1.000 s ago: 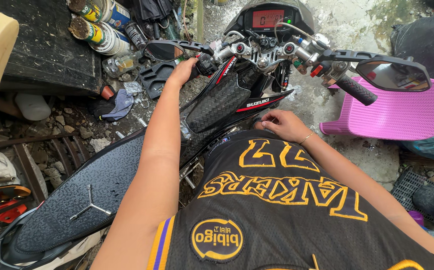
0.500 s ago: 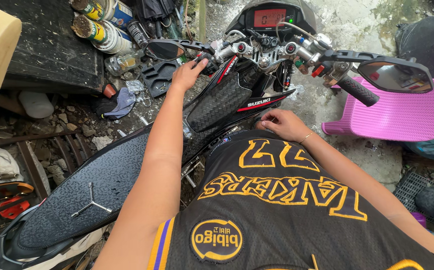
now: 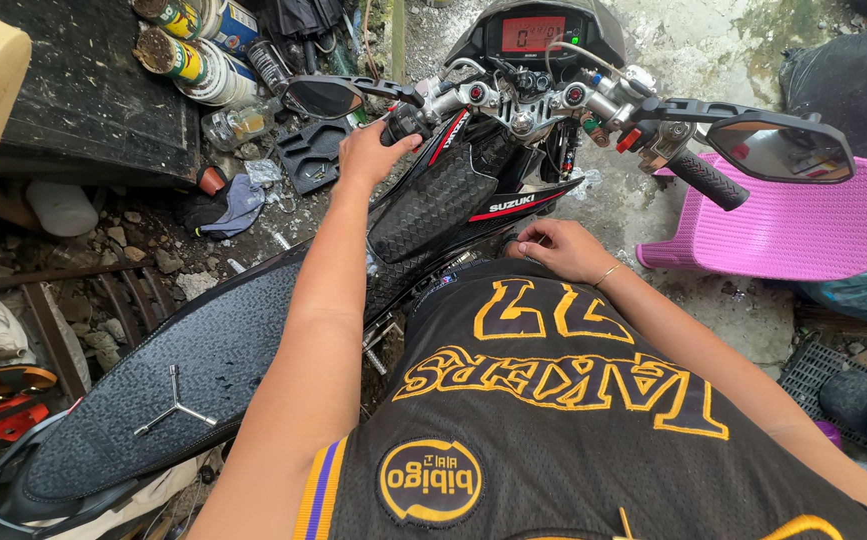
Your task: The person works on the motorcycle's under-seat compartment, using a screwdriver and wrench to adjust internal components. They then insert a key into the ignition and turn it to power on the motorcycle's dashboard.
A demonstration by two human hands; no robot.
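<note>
Near edge of seat (image 3: 133, 390): three-armed socket wrench (image 3: 175, 405) resting flat on the textured cover, untouched, well apart from both hands.

Right hand (image 3: 558, 250): curled low against the black side fairing (image 3: 513, 212), fingers bent inward at the panel's lower edge; contents of the grip hidden, cannot tell whether anything is pinched. Position unchanged from half a second ago.

Left hand (image 3: 373, 155): arm fully extended, now closed around the left handlebar grip (image 3: 405, 122), where a second ago only reaching toward it. Judged as bracing the motorcycle (image 3: 423, 200) while work at the fairing goes on.

Beyond: lit red instrument display (image 3: 533, 33); pink plastic chair (image 3: 803, 225) at right; cans (image 3: 193, 55) at far left.
</note>
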